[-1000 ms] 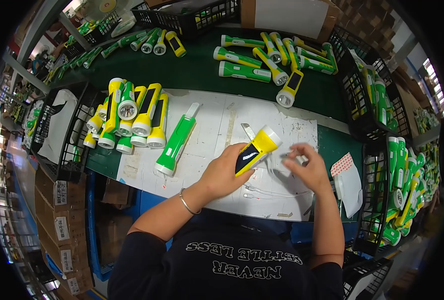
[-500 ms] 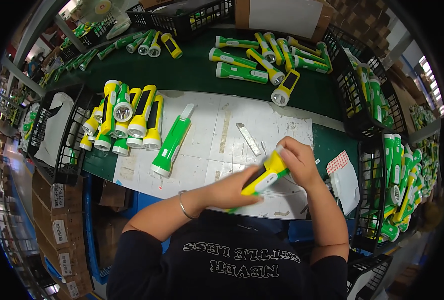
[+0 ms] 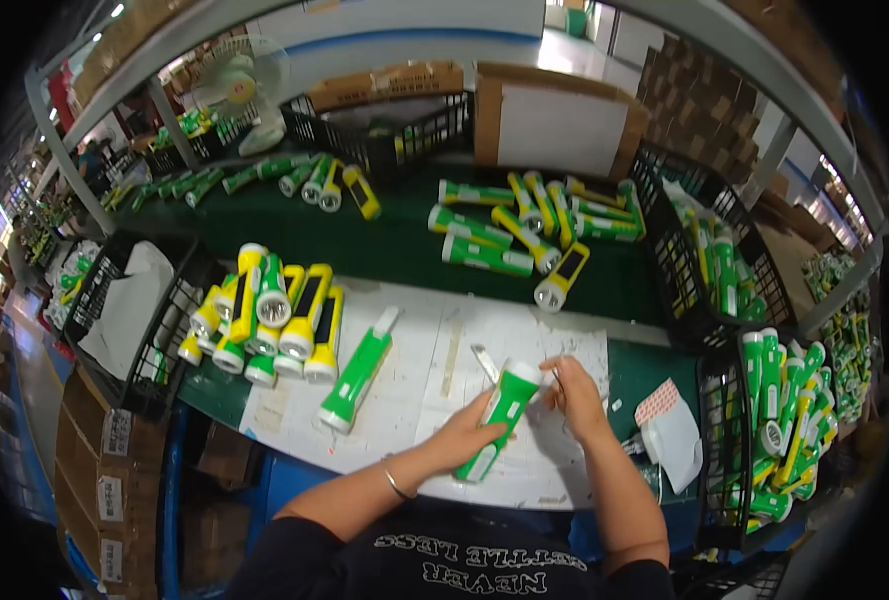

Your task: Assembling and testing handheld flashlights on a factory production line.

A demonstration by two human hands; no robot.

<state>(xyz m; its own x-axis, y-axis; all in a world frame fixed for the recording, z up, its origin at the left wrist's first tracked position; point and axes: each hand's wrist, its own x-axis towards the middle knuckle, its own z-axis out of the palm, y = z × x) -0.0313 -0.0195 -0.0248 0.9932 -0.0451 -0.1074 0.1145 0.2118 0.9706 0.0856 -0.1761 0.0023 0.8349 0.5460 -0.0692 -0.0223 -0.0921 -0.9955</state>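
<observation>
My left hand (image 3: 466,436) is closed round the body of a green flashlight (image 3: 507,405) with a white head, tilted with its head up and to the right. Just right of that head is my right hand (image 3: 576,398), its fingers pinched together on something small and thin that I cannot make out. Behind the held flashlight lies a flat metallic strip (image 3: 483,362), partly hidden by it. Another green flashlight (image 3: 362,372) with a white end piece pulled out lies to the left on the white work surface (image 3: 419,365).
Yellow and green flashlights (image 3: 307,310) are stacked at left beside a black crate (image 3: 154,340). More flashlights (image 3: 489,255) lie on the green belt (image 3: 384,250) beyond. Black crates (image 3: 724,440) of flashlights stand at right, near a white paper sheet (image 3: 672,445).
The view has tilted up. The held flashlight has turned from its yellow side to its green side. My right hand has come off its head and now pinches beside it.
</observation>
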